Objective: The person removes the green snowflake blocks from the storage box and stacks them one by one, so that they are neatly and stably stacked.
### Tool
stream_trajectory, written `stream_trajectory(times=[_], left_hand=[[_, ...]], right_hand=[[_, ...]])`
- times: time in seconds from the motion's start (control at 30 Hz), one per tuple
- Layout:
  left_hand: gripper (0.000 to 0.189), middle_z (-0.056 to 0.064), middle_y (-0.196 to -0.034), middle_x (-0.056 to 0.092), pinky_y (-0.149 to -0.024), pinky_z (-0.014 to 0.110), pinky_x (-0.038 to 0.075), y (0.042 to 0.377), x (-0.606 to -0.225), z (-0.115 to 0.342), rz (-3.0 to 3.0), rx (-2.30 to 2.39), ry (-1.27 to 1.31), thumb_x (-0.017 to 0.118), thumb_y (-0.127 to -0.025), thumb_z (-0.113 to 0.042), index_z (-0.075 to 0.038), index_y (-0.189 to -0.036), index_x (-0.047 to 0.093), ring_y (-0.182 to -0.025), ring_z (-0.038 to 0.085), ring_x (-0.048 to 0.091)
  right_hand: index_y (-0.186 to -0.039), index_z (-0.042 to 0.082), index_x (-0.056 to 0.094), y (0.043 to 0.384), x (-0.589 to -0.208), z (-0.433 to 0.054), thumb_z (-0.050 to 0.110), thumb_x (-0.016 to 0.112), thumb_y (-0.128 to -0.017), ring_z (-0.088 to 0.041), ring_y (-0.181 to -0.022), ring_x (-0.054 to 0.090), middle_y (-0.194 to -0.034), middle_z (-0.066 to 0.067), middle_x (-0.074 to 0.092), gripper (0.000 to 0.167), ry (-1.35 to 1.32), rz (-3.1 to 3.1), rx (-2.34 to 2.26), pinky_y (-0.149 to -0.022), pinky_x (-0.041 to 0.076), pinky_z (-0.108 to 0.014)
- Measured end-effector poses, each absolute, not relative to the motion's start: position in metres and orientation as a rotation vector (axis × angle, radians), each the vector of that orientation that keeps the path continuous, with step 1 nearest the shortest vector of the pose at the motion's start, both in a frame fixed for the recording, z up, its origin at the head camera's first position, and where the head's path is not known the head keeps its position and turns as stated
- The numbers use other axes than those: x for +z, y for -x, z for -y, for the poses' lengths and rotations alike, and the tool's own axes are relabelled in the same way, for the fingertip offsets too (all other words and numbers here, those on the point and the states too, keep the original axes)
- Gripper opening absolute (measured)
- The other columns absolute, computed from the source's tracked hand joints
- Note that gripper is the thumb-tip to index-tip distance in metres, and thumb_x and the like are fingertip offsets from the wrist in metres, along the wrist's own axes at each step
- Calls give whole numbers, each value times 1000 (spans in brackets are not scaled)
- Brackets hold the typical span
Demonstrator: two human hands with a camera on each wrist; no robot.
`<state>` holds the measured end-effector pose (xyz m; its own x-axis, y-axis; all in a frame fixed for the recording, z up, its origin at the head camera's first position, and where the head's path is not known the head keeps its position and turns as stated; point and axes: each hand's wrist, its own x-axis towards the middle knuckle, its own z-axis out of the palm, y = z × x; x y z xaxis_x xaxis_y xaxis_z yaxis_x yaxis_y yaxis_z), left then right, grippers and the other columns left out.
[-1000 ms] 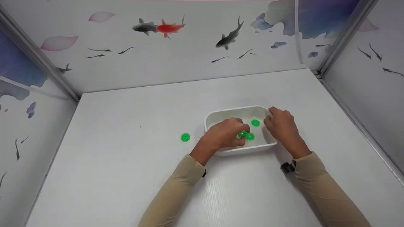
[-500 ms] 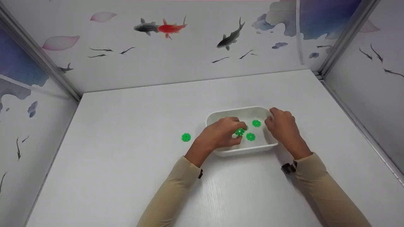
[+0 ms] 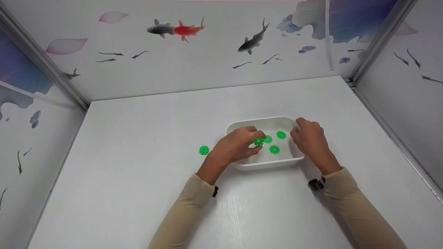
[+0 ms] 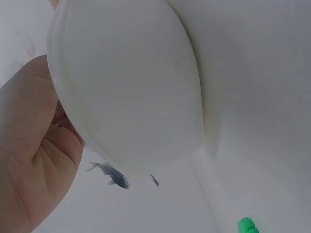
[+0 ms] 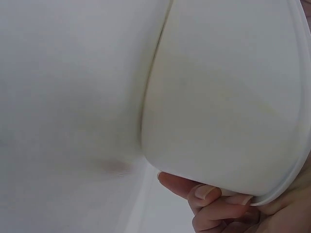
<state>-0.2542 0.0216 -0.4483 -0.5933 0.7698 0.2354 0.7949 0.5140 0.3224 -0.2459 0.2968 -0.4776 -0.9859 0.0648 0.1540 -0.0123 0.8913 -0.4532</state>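
Observation:
A white rectangular tray [image 3: 266, 165] stands on the table, with several green notched, flower-shaped plastic discs inside it. Over the tray's left half, my left hand [image 3: 237, 143] holds one green disc [image 3: 259, 141] between curled fingers and thumb. Just past its fingertips lies another green disc [image 3: 268, 139], with more discs [image 3: 274, 149] on the tray floor. My right hand [image 3: 309, 141] grips the tray's right end. In the right wrist view, curled fingers [image 5: 214, 208] lie against the tray's outer wall [image 5: 218, 107]. The left wrist view shows mostly the outer wall, hiding the held disc.
One loose green disc [image 3: 204, 150] lies on the white table [image 3: 138, 173] left of the tray. Printed wall panels with fish pictures [image 3: 254, 41] stand behind and at both sides of the table.
My left hand has drawn back slightly leftward with the held disc. A disc that was hidden by its fingers now shows on the tray floor. The right hand keeps its place.

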Motion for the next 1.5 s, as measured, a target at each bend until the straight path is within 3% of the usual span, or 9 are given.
stream_trajectory(times=[0.4, 0.67, 0.9, 1.1, 1.33, 1.5], left_hand=[[26, 5, -116, 78, -89, 29, 62, 253, -446, 7, 2555, -722, 1370, 78, -101, -18, -11, -125, 76, -103, 19, 73], [32, 4, -125, 80, -97, 32, 63, 250, -445, 20, 2644, -711, 1250, 81, -99, -21, -13, -130, 76, -114, 20, 75], [30, 5, -125, 80, -96, 31, 63, 247, -440, 38, 2638, -734, 1173, 82, -98, -16, -13, -127, 76, -117, 21, 74], [32, 6, -126, 79, -98, 32, 63, 245, -440, 52, 2645, -725, 1134, 83, -97, -14, -12, -128, 76, -118, 22, 73], [33, 6, -126, 78, -100, 32, 63, 243, -442, 63, 2624, -711, 1117, 83, -96, -10, -11, -128, 76, -119, 22, 73], [34, 6, -126, 78, -101, 33, 62, 243, -444, 72, 2616, -719, 1094, 84, -94, -9, -11, -127, 76, -120, 23, 72]], right_hand=[[-117, -9, 69, 245, -479, -299, 8, 55, -105, -29, -76, 58, -94, -27, 74, 25, 13, 2870, 711, -67, 50, -43], [-134, -11, 65, 244, -480, -299, 12, 54, -107, -34, -88, 66, -118, -33, 75, 37, 65, 2906, 724, -79, 61, -52], [-128, -11, 67, 246, -479, -300, 10, 54, -106, -32, -82, 63, -110, -31, 76, 33, 28, 2881, 722, -72, 54, -44], [-130, -10, 66, 245, -479, -300, 11, 55, -106, -32, -83, 64, -112, -31, 76, 34, 35, 2893, 716, -73, 56, -45], [-119, -8, 68, 246, -480, -302, 10, 55, -105, -28, -75, 59, -94, -26, 74, 26, 28, 2883, 695, -65, 51, -40], [-127, -8, 67, 247, -479, -299, 12, 55, -107, -29, -80, 63, -106, -28, 75, 31, 45, 2918, 713, -70, 56, -43]])
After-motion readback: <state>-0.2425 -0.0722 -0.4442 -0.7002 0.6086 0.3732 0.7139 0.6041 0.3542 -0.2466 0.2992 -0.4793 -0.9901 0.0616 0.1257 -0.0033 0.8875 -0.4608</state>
